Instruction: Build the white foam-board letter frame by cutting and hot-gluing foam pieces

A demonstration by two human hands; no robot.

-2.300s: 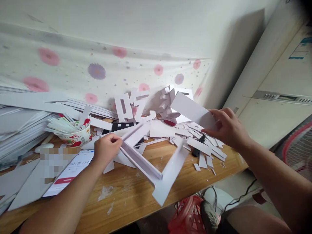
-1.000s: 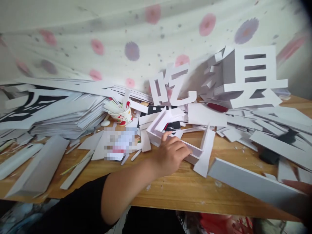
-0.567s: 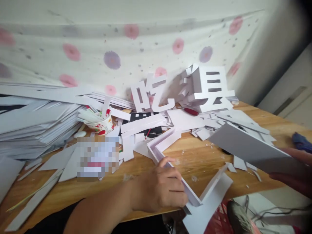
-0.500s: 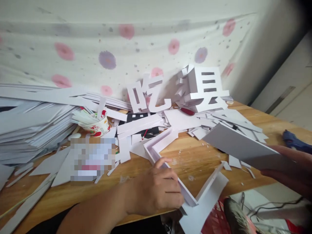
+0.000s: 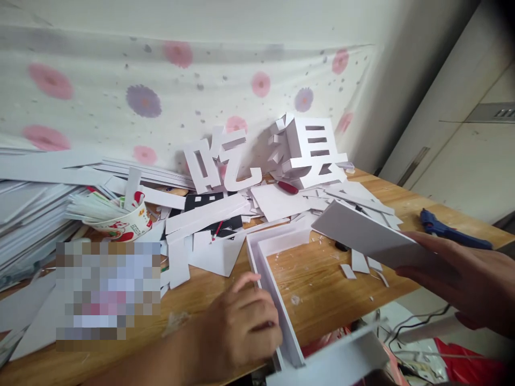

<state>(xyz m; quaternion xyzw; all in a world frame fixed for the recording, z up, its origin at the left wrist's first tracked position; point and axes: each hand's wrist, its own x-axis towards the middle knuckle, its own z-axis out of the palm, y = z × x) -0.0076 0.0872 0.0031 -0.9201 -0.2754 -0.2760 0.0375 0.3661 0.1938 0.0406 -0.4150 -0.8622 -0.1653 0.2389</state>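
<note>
Wooden tabletop [image 5: 325, 292] bears a white angular frame [image 5: 277, 303], its long channel just right of the left hand [image 5: 249, 324], whose fingers curl against the outer wall, though whether they pinch it I cannot tell. Above the frame's right side, the right hand [image 5: 462, 276] grips a flat white board [image 5: 362, 233] between thumb and fingers. Farther out sit a blue glue gun [image 5: 450, 231], white cut-out characters [image 5: 311, 147] and a patterned cup [image 5: 126, 225] of strips.

The wooden worktop [image 5: 322, 300] carried a paper bowl [image 5: 124, 222] of white strips. Right of the bowl lay white offcuts [image 5: 281, 202] and a red-handled tool [image 5: 288, 187]; farther right, a blue glue gun [image 5: 450, 231]. White sheets [image 5: 24, 209] were piled to its left.
</note>
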